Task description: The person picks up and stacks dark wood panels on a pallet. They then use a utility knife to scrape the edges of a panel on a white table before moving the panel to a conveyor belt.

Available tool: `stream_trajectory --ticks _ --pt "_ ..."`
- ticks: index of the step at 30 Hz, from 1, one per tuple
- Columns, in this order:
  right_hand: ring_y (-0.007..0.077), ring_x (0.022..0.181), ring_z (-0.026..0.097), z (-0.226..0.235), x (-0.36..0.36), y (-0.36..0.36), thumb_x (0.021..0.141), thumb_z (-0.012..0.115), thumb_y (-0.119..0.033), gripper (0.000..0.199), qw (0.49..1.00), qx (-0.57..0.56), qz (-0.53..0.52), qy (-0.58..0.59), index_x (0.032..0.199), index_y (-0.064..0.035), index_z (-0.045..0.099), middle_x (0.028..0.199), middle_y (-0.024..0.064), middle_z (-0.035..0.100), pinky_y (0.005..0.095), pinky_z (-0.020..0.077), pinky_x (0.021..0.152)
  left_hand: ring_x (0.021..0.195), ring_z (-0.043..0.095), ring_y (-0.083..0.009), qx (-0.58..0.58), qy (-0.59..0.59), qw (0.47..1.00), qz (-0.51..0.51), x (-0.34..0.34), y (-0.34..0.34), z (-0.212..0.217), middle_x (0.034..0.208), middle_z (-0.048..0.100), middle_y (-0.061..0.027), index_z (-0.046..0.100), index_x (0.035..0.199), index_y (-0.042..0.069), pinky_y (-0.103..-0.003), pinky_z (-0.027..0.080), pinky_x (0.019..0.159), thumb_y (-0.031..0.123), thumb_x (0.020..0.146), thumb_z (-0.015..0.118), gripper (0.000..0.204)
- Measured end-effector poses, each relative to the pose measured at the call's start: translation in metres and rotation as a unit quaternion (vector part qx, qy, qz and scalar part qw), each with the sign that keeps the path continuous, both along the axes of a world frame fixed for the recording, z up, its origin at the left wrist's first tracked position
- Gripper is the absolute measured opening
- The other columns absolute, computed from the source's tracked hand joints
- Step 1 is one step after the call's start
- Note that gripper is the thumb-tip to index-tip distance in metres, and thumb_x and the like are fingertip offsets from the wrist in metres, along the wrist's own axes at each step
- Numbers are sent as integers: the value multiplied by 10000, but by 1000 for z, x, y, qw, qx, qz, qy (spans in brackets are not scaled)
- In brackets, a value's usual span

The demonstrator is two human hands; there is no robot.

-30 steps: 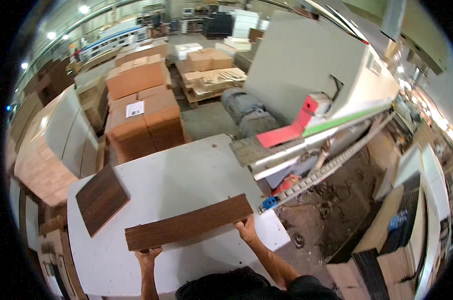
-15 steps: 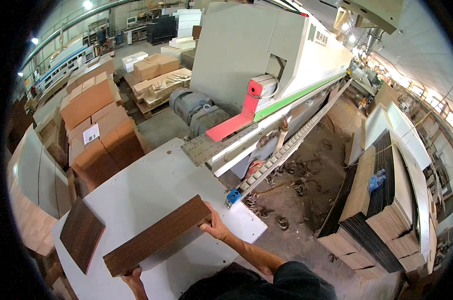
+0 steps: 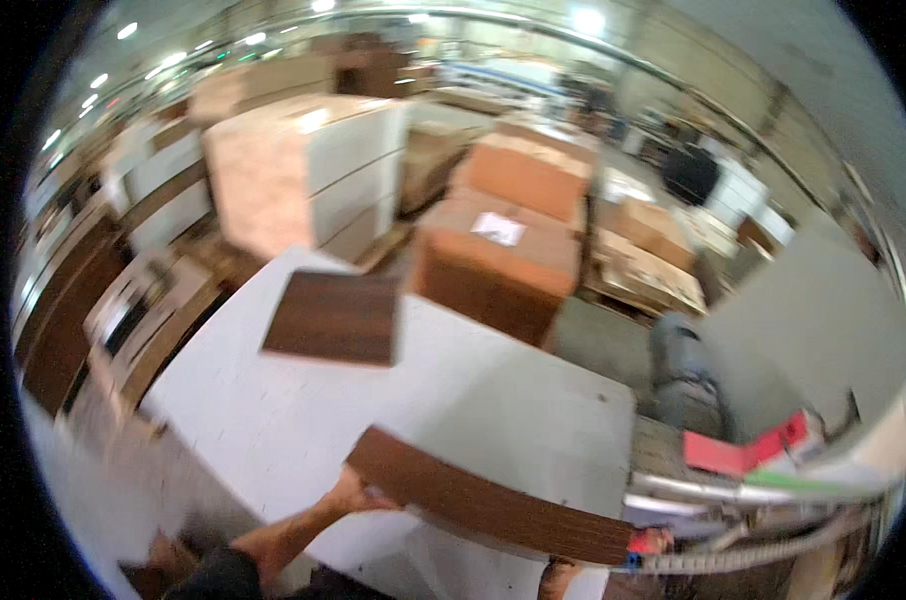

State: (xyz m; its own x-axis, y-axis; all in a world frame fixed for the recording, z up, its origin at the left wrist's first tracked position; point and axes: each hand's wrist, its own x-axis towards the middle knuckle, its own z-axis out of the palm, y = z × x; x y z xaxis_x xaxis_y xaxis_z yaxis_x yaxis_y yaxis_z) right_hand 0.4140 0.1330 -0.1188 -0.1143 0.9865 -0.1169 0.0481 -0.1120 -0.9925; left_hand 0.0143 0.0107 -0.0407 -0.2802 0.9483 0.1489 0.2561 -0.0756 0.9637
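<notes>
Head view: we hold a long brown board [image 3: 488, 508] above the near side of the worktop [image 3: 473, 390].
Our left hand [image 3: 356, 492] grips one end; our right hand [image 3: 558, 577], partly hidden, holds it toward the other. A brown panel [image 3: 335, 318] lies on the worktop; cartons [image 3: 495, 275] stand beyond it.
</notes>
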Motion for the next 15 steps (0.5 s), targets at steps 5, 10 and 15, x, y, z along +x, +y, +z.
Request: stream_trajectory --ticks 5,10,15 --pt "334 1265 492 33 -9 1 840 642 -500 776 998 -22 52 34 1451 -80 413 1455 131 459 480 378 1084 1180 582 -237 -31 -78 990 118 44 -50 42 1282 598 -170 434 1366 14 -407 504 992 249 644 950 919" --pt "364 1285 473 71 -8 15 849 647 -650 892 982 -19 169 78 1511 -131 352 1524 129 400 509 365 1101 1199 575 -361 -110 -147 953 242 106 -110 60 1249 587 -289 451 1323 -99 -414 505 987 597 636 876 1067" --pt "356 1290 468 116 -84 -8 874 623 -633 872 934 -49 353 -31 1511 -104 348 1517 135 410 494 358 1109 1176 582 -382 -165 -172 900 366 158 -186 81 1259 591 -279 443 1342 -101 -450 519 963 651 660 835 1088"
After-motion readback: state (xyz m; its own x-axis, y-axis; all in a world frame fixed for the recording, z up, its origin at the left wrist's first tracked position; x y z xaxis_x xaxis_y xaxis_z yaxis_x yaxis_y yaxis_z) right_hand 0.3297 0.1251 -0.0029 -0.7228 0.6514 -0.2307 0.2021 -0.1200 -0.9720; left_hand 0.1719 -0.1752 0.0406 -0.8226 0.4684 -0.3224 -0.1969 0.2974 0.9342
